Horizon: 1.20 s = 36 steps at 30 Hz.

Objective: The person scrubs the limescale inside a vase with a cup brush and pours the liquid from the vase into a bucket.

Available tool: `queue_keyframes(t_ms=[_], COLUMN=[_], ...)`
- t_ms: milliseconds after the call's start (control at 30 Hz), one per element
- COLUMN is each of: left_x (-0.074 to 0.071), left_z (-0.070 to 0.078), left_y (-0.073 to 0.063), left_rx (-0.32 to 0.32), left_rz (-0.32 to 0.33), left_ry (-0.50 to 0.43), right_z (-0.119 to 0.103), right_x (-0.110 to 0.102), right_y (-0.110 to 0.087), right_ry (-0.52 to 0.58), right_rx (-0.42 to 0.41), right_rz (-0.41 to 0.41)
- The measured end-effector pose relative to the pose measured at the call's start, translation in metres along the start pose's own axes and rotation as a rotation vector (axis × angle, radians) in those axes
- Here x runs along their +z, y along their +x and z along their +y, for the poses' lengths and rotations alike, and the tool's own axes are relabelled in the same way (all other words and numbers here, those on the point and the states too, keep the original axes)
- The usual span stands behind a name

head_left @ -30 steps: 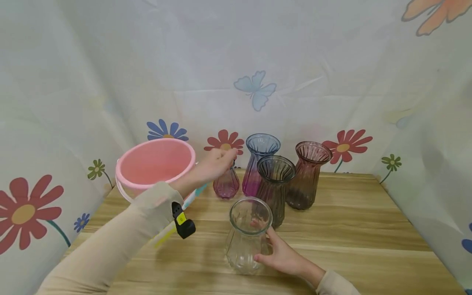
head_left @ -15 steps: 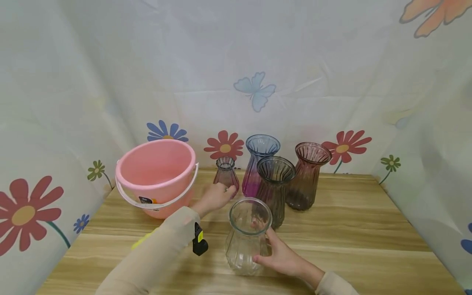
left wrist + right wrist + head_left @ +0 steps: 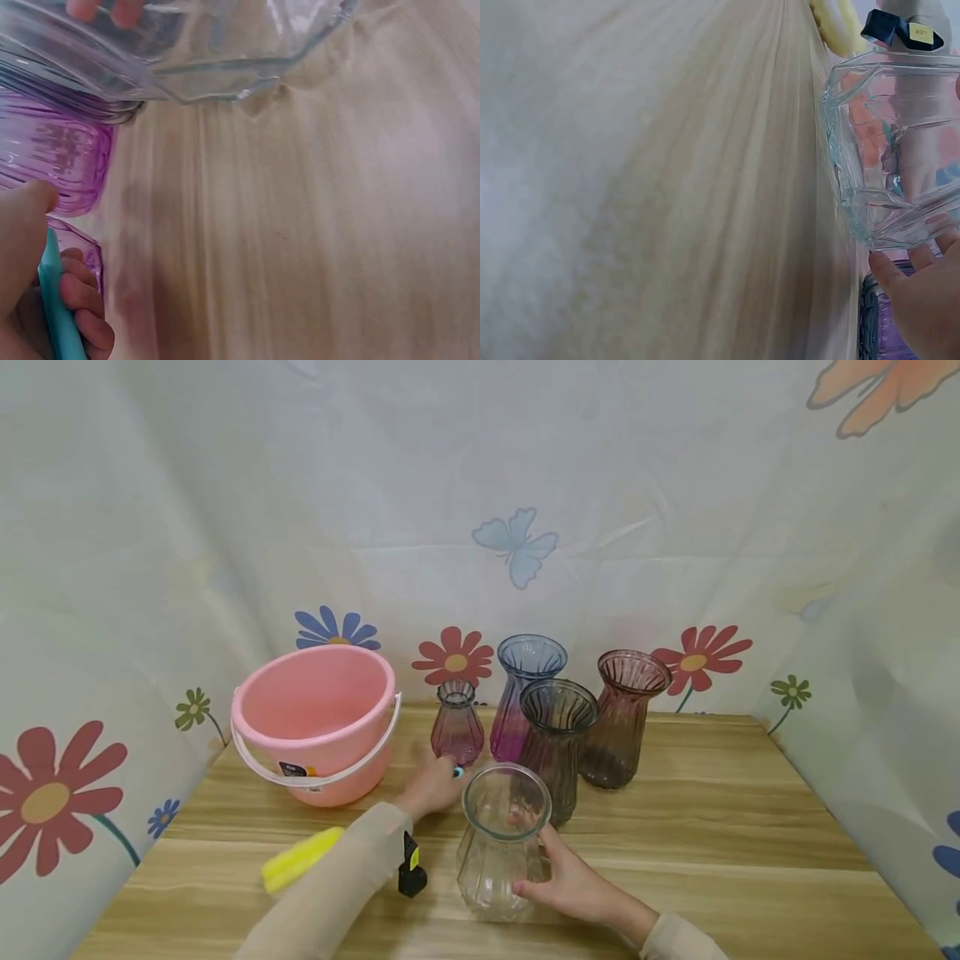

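Observation:
A clear glass vase (image 3: 498, 877) stands upright on the wooden table in front of the person. The right hand (image 3: 566, 881) grips its right side, thumb in front and fingertips behind the glass. Beyond and to the left, the left hand (image 3: 435, 787) holds a sponge bottle brush by its teal handle (image 3: 61, 300). The brush's yellow sponge head (image 3: 300, 860) points back toward the person at the lower left, and the forearm hides the shaft between. Just past the left hand is a small pink-purple glass vase (image 3: 457, 735).
A pink bucket (image 3: 330, 760) with a white bail handle stands left of the left hand. Behind the clear vase are a dark grey vase (image 3: 558, 768), a blue-to-purple vase (image 3: 513, 718) and a red-brown vase (image 3: 618, 735). A floral curtain (image 3: 600, 568) closes off the back.
The left hand has come down from in front of the small vase toward the table, bringing the bottle brush low, its yellow head now in view. The right hand keeps its grip on the clear vase.

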<state>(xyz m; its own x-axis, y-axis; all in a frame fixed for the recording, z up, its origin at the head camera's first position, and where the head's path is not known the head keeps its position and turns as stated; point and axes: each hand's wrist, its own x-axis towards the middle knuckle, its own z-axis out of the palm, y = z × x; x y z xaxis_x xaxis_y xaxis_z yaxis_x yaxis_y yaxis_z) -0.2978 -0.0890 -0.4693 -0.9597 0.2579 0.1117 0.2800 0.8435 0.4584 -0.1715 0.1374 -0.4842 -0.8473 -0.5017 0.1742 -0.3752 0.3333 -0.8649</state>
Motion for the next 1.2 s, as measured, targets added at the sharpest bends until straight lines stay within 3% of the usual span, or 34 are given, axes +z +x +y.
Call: queue_keyframes(t_ms=[233, 600, 833, 1067, 1200], left_x=[0.007, 0.003, 0.003, -0.017, -0.039], left_z=[-0.007, -0.004, -0.005, -0.002, 0.004], left_y=[-0.003, -0.010, -0.009, -0.020, -0.039], left_rx=[-0.010, -0.031, -0.040, 0.004, 0.046], left_rz=[0.018, 0.038, 0.026, -0.073, -0.042], left_ry=[-0.033, 0.098, 0.085, 0.038, -0.059], right_z=[-0.002, -0.002, -0.001, -0.004, -0.007], right_x=[0.000, 0.000, -0.002, 0.002, 0.006], right_y=[-0.001, -0.001, 0.000, 0.001, 0.000], right_ry=[0.011, 0.009, 0.005, -0.041, -0.100], right_rx=[-0.006, 0.000, -0.001, 0.052, 0.076], right_rz=[0.003, 0.004, -0.008, 0.028, 0.061])
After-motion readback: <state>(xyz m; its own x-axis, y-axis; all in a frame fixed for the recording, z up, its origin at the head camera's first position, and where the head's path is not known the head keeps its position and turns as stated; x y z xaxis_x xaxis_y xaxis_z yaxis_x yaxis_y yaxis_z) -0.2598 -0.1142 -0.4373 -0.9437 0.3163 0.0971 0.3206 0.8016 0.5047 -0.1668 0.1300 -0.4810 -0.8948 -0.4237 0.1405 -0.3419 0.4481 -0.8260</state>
